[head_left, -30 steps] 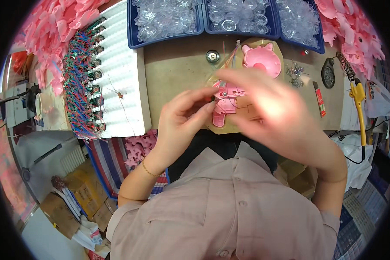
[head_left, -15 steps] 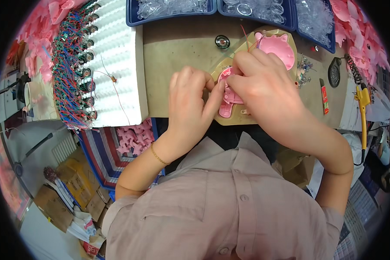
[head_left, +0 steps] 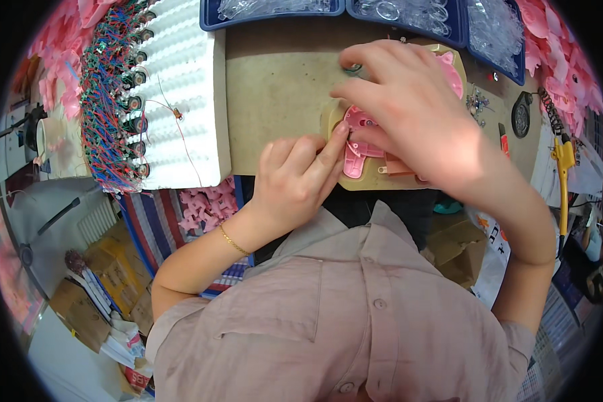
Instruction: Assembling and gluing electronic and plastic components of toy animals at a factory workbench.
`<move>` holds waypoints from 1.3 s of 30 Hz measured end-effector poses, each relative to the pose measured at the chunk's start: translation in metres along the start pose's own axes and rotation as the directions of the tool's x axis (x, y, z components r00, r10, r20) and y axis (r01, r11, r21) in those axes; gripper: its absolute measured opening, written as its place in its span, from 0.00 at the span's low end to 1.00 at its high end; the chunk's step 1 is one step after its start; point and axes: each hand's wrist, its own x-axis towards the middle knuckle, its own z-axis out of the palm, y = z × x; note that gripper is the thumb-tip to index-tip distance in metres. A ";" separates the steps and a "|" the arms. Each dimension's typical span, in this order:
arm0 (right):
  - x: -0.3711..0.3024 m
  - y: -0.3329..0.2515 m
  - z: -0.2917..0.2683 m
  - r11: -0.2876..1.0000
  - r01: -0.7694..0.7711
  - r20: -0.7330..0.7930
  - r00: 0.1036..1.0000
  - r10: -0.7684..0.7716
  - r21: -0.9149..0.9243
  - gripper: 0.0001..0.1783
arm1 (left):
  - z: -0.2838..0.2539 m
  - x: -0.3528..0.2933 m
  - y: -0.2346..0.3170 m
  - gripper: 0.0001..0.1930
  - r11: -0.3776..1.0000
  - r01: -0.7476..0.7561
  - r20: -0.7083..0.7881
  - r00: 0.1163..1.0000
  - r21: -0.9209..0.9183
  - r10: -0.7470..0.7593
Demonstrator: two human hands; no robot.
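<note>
A pink plastic shell half (head_left: 355,159) with moulded posts lies in a tan fixture (head_left: 375,182). My left hand (head_left: 291,177) has its fingers curled, with one fingertip pressing at the shell's left edge; a small dark bit shows there. Over the fixture, my right hand (head_left: 415,107) is open, fingers spread toward a small round speaker (head_left: 354,68), which they mostly cover. Its thumb dips near the shell; whether it touches is hidden. Part of a rounder pink shell (head_left: 451,74) shows behind the right hand.
Blue bins (head_left: 275,24) of clear plastic parts line the back. On the left, a white foam tray (head_left: 187,120) carries wired speakers (head_left: 135,104). A yellow-handled soldering iron (head_left: 564,161) hangs at right, near a black round part (head_left: 521,114) and small metal parts (head_left: 477,104).
My right hand has left its pinch over the pink shell, opened and reached toward the speaker. My left hand stays at the shell's edge, slightly lower. The view has shifted a little.
</note>
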 end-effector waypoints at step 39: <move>-0.084 0.009 -0.043 0.671 -0.446 0.115 0.871 0.478 0.592 0.08 | 0.005 0.110 0.017 0.07 0.976 0.120 0.030 0.993 -0.184 -0.116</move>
